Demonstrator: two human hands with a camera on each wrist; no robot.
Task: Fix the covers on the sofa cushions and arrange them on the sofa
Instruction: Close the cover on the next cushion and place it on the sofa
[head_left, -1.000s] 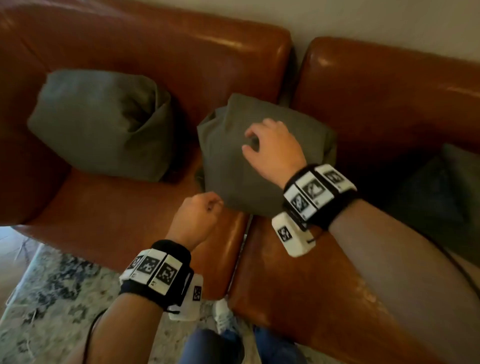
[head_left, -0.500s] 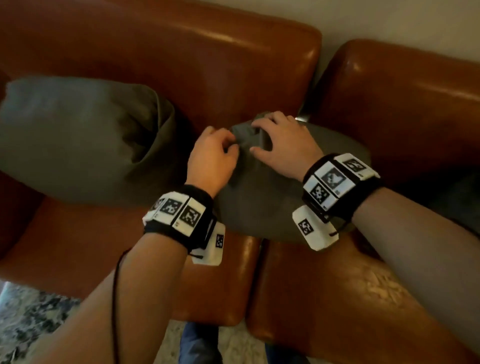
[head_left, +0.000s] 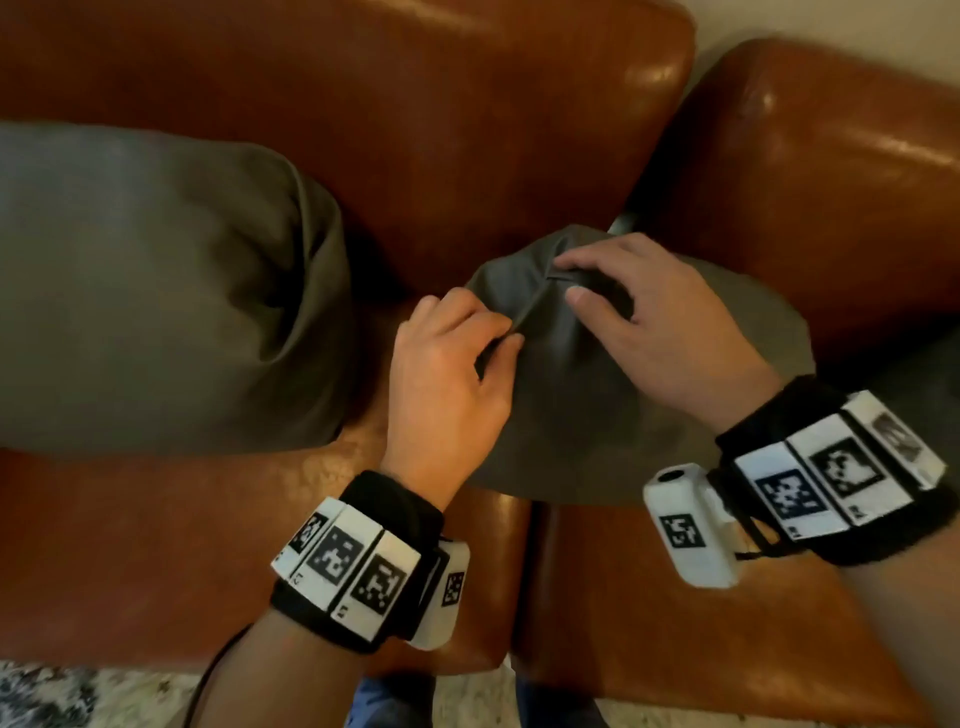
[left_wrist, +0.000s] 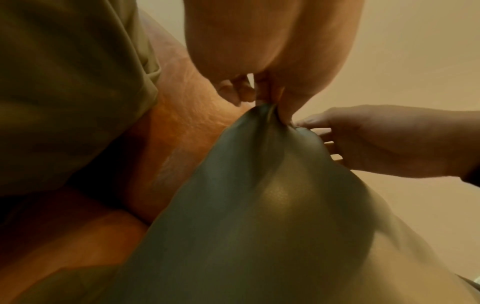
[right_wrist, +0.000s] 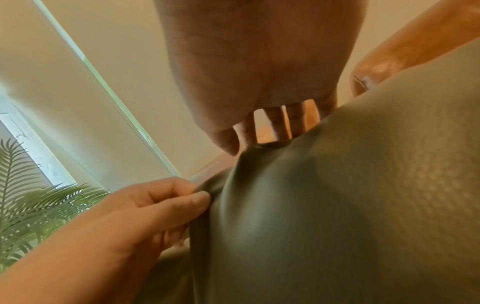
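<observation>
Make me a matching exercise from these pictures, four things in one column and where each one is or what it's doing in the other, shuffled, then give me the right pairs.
Column one:
1. left hand
2. right hand
3. large green cushion
4. palm plant

Column two:
A. leans against the sofa backrest, untouched
B. pinches a fold of the middle cushion's cover
C. shows only in the right wrist view, near a window
D. rests fingertips on top of the middle cushion

Pairs: 1-B, 2-D, 3-A, 4-C
</observation>
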